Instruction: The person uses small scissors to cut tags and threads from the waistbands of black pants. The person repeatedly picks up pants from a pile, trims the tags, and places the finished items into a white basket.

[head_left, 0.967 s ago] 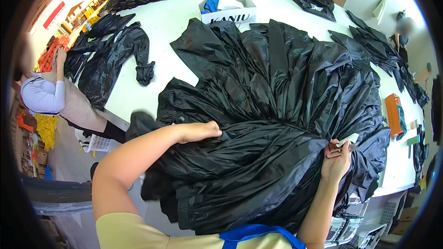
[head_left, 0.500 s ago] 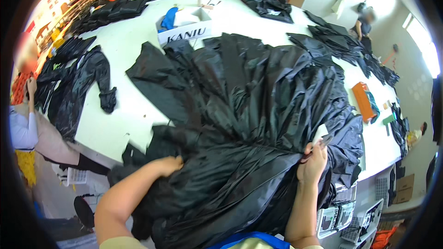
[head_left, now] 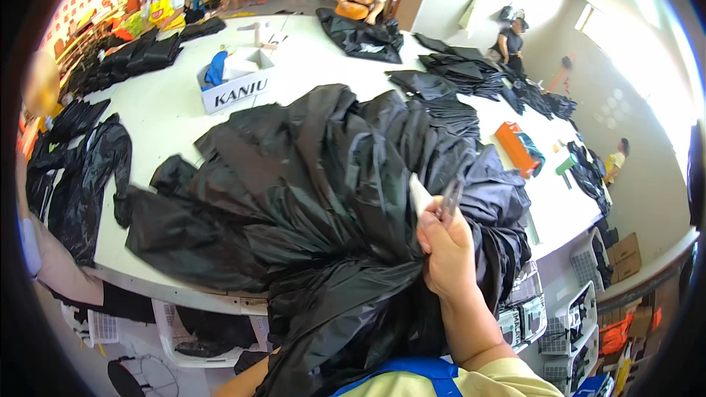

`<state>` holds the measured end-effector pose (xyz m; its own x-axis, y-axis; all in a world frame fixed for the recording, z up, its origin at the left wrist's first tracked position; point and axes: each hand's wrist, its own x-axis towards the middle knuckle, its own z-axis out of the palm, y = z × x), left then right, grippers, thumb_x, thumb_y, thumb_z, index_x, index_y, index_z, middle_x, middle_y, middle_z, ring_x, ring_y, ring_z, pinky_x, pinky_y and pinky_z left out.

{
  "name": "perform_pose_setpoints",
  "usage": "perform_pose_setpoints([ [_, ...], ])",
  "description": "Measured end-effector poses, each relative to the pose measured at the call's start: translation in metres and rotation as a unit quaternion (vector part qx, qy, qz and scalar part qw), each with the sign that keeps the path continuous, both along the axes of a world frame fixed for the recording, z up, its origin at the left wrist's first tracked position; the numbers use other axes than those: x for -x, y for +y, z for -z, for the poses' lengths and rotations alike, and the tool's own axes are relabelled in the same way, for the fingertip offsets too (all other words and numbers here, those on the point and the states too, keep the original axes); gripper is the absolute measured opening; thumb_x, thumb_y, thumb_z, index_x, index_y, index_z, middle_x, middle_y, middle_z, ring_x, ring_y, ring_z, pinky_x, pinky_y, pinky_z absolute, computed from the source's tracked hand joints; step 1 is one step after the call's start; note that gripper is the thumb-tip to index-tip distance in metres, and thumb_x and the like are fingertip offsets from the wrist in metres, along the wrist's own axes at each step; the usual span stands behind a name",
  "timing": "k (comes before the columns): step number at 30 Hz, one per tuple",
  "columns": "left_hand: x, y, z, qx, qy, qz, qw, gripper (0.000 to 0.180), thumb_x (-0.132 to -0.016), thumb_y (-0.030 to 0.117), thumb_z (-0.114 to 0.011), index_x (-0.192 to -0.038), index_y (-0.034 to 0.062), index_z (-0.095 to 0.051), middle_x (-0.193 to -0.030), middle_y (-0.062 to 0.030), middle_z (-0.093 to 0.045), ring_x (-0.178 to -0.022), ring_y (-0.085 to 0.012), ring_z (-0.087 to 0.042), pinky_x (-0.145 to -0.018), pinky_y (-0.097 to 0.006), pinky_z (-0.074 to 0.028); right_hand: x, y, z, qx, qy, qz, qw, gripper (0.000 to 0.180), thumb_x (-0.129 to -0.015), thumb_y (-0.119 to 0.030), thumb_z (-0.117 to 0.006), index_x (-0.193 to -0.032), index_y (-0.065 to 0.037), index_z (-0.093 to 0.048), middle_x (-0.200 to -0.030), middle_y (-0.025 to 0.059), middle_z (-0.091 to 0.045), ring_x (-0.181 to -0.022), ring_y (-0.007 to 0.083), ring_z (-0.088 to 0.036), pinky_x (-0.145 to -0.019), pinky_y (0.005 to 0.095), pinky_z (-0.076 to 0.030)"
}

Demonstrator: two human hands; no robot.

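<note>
A large heap of black, shiny garment fabric (head_left: 294, 176) spreads in gathered folds over the near half of the white table and hangs off its front edge toward me. My right hand (head_left: 447, 254) is closed around a small pair of metal thread snips (head_left: 450, 202) whose blades point up. A white slip (head_left: 420, 195), perhaps a label or paper, sticks up beside its fingers. This hand rests against the gathered part of the cloth. Only my left forearm (head_left: 254, 378) shows at the lower edge; the black fabric covers the left hand and its fingers.
A white box (head_left: 239, 92) with a blue item stands on the white table (head_left: 165, 129). Stacks of black garments (head_left: 460, 73) line its sides. An orange box (head_left: 516, 148) lies at the right. White baskets (head_left: 165, 323) sit below. Several people are around, one in an orange apron (head_left: 358, 4) opposite.
The left hand has gone from lying on the cloth to beneath it, low near my body. The fabric has been turned and bunched leftward. My view has shifted; the right hand still holds the snips.
</note>
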<state>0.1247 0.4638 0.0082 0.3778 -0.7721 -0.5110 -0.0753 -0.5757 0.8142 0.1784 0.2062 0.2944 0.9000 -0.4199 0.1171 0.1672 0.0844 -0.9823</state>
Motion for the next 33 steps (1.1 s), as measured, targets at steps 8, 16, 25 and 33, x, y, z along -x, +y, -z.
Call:
perform_pose_setpoints([
  [8, -0.009, -0.062, -0.021, 0.039, -0.100, -0.058, 0.993, 0.051, -0.090, 0.033, -0.049, -0.126, -0.0029, -0.046, -0.122, -0.0251, -0.053, -0.113, -0.0377, -0.050, -0.096, -0.039, -0.039, 0.024, 0.022, -0.063, 0.168, -0.031, -0.149, 0.974, 0.005, -0.094, -0.011, -0.047, -0.094, -0.006, -0.048, -0.071, -0.0035, -0.043, -0.063, 0.0038, -0.039, -0.056, 0.0191, -0.033],
  [16, -0.031, -0.106, -0.051, 0.075, -0.173, -0.135, 0.973, 0.049, -0.090, 0.030, -0.050, -0.126, -0.0026, -0.046, -0.123, -0.0242, -0.052, -0.115, -0.0366, -0.049, -0.097, -0.039, -0.037, 0.037, 0.038, -0.096, 0.295, -0.193, -0.285, 0.891, 0.008, -0.092, -0.006, -0.048, -0.097, -0.001, -0.043, -0.071, 0.0061, -0.047, -0.063, 0.0105, -0.044, -0.058, 0.0262, -0.039],
  [25, -0.098, -0.068, -0.119, 0.072, -0.313, -0.368, 0.873, 0.047, -0.090, 0.027, -0.050, -0.127, -0.0023, -0.046, -0.125, -0.0230, -0.051, -0.116, -0.0353, -0.048, -0.099, -0.039, -0.036, -0.036, 0.051, -0.090, 0.365, -0.234, -0.336, 0.836, 0.017, -0.091, -0.009, -0.045, -0.094, 0.006, -0.040, -0.075, 0.0276, -0.058, -0.074, 0.0439, -0.059, -0.063, 0.0446, -0.045],
  [33, -0.173, -0.012, -0.148, 0.029, -0.448, -0.503, 0.738, 0.046, -0.090, 0.024, -0.051, -0.128, -0.0020, -0.046, -0.126, -0.0221, -0.051, -0.117, -0.0343, -0.047, -0.100, -0.038, -0.035, -0.189, 0.009, 0.114, 0.388, -0.051, -0.192, 0.900, 0.017, -0.087, -0.010, -0.047, -0.096, 0.004, -0.043, -0.083, 0.0260, -0.062, -0.080, 0.0434, -0.061, -0.070, 0.0476, -0.047],
])
